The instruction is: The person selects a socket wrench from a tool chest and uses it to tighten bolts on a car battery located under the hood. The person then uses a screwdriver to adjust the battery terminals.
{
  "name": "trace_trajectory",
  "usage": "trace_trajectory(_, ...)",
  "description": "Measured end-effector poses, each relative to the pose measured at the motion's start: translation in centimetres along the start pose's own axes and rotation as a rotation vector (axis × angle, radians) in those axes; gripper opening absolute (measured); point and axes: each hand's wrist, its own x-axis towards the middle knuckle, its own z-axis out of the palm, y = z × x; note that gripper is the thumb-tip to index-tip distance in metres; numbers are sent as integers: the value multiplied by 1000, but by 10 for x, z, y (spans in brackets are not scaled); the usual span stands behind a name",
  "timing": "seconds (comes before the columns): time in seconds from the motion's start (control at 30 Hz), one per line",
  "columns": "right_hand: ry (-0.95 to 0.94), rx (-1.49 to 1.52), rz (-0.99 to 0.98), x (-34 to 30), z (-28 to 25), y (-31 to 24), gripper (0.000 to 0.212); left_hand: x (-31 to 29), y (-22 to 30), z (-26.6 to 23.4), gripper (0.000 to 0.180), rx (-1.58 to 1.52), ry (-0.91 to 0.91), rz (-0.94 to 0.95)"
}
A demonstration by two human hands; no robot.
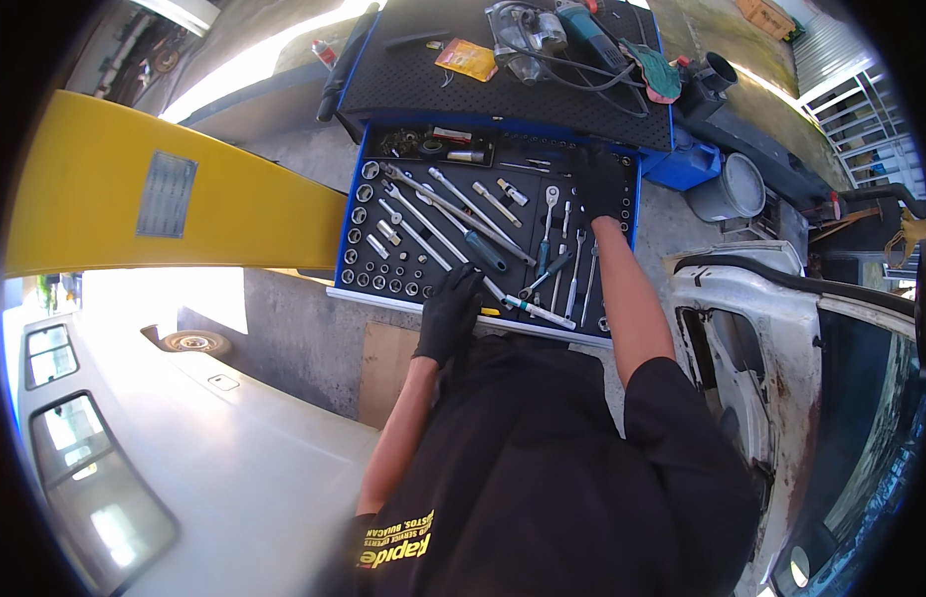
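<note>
My left hand (pixel 448 312), in a black glove, is at the front edge of an open tool drawer (pixel 356 296). Its fingers are bent and close together beside long chrome bars (pixel 423 229); what they grip, if anything, is hidden. Over the drawer's right back part is my right hand (pixel 596 187), also gloved in black; its fingers blend into the dark foam. Close to it lie a ratchet (pixel 551 209) and slim wrenches (pixel 579 261). Sockets (pixel 360 215) line the drawer's left side. Near the front edge rests a tool with a white and teal handle (pixel 538 311).
On the black cart top (pixel 413 85) lie a teal power tool (pixel 585 35) with its cord, a yellow packet (pixel 468 60) and a green cloth (pixel 654 72). A yellow post (pixel 95 189) stands left, a rusty vehicle door (pixel 801 368) right. A bucket (pixel 732 187) sits beyond.
</note>
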Motion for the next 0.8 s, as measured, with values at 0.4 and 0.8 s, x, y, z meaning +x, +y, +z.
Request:
trace_trajectory(0.4,-497,417,-385,-154,-114,-108,35,22,39,18,29,-1111,-79,-497)
trace_trajectory(0.8,-697,-158,-666,-152,-92,-68,24,-3,69,-33,37,-1474,97,-544)
